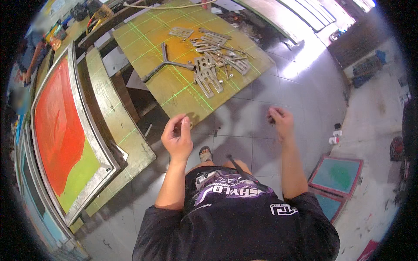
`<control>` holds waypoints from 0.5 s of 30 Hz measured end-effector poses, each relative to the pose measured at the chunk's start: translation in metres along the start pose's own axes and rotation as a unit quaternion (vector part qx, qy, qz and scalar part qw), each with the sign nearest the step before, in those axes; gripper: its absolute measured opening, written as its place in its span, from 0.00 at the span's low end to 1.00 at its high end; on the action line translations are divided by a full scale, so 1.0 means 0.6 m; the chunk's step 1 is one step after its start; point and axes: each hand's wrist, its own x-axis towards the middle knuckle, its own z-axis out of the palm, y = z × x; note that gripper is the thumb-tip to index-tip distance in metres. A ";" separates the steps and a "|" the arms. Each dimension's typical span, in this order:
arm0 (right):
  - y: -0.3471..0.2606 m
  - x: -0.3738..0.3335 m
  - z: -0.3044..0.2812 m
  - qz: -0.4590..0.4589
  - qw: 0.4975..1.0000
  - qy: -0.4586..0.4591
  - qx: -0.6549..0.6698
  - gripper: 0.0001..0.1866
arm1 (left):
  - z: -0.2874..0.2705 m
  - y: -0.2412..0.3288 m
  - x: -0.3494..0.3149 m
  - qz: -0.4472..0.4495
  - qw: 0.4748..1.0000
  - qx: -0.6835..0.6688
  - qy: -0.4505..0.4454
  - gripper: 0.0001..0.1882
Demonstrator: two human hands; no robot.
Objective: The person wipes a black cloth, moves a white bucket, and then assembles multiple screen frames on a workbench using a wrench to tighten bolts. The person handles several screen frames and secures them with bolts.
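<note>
Left hand (177, 138) loosely curled beside the bench (172, 98), any hold hidden from me, right hand (281, 122) half curled, perhaps pinching something dark (271, 119), metal plates (208, 83) ahead.

The person wears a loose black T-shirt (235, 230) with short sleeves (160, 224), a purple-and-white print (230, 187) at twelve o'clock, a white emblem (284, 210) at three o'clock, and a strapped sandal (205, 155) at eleven.

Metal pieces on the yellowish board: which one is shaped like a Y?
The three-armed metal tool, lying left of the slotted metal plates. Its arms spread from one joint, whereas the plates are flat with cut-outs.
</note>
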 end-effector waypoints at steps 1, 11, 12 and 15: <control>-0.017 0.038 0.003 -0.016 1.000 -0.011 -0.018 0.06 | 0.011 -0.001 0.015 -0.002 1.000 0.019 0.008 0.06; -0.173 0.405 0.148 -0.321 0.909 -0.152 -0.217 0.12 | 0.065 0.037 0.070 -0.150 0.971 0.147 0.118 0.10; -0.170 0.430 0.170 -0.317 0.907 -0.174 -0.214 0.12 | 0.066 0.033 0.066 -0.137 0.966 0.168 0.138 0.10; -0.165 0.495 0.223 -0.374 0.841 -0.234 -0.312 0.14 | 0.080 0.025 0.053 -0.124 0.948 0.204 0.212 0.09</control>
